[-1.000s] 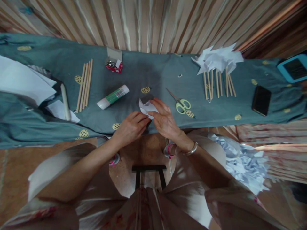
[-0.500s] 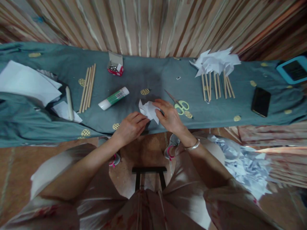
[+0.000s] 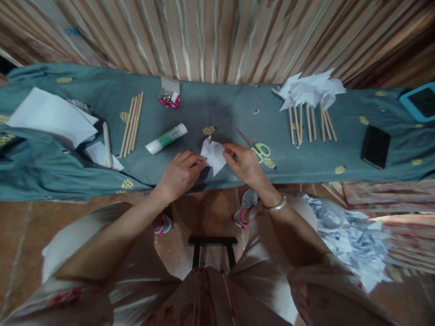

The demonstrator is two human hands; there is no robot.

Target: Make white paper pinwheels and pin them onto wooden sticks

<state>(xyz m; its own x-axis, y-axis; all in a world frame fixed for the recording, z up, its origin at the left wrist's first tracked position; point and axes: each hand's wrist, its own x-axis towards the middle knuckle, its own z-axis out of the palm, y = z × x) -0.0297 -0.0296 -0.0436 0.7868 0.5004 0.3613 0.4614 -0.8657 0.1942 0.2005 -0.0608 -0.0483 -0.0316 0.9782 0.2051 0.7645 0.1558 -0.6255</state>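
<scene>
A small white paper pinwheel (image 3: 213, 155) with pointed corners is held between my two hands, near the table's front edge. My left hand (image 3: 184, 171) pinches its left side between thumb and fingers. On the other side, my right hand (image 3: 243, 163) grips the right edge with thumb and forefinger. Just beyond the right hand lie scissors (image 3: 261, 151) with light green handles. A green and white glue stick (image 3: 166, 138) rests to the left of the paper. Farther back stands an open red box (image 3: 169, 100) of small metal pins or tacks.
Several wooden sticks (image 3: 132, 124) lie left, beside white paper sheets (image 3: 50, 115) and a pale rod (image 3: 107, 145). Finished pinwheels on sticks (image 3: 309, 90) are at the back right, near a black phone (image 3: 375, 147) and a blue-framed device (image 3: 421, 102). Paper scraps (image 3: 353, 240) fill a spot below.
The pinwheel has been turned and lifted slightly between my hands. My right fingers have shifted from lying over its top to pinching its right edge. The view has shifted a little.
</scene>
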